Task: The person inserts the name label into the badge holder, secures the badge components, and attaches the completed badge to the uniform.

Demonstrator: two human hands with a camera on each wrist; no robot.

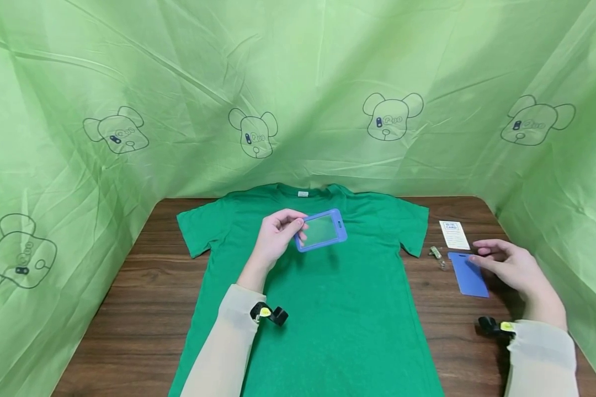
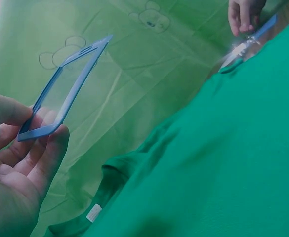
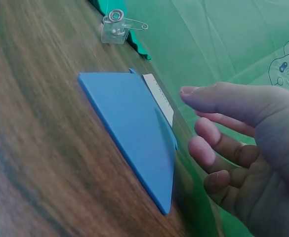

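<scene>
My left hand (image 1: 277,234) holds a blue badge-holder frame (image 1: 322,230) with a clear window, pinched at its left end above the chest of a green T-shirt (image 1: 328,298) spread flat on the wooden table (image 1: 129,298). In the left wrist view the frame (image 2: 65,89) sits between thumb and fingers (image 2: 50,153). My right hand (image 1: 509,264) hovers with loosely bent fingers over the right edge of a flat blue panel (image 1: 468,274) lying on the table; in the right wrist view the fingers (image 3: 218,148) are just off the panel (image 3: 134,138).
A white card (image 1: 454,235) lies beyond the blue panel, and a small clear clip with a safety pin (image 1: 437,255) rests beside the shirt's right sleeve. Green printed cloth (image 1: 298,94) walls the table on three sides.
</scene>
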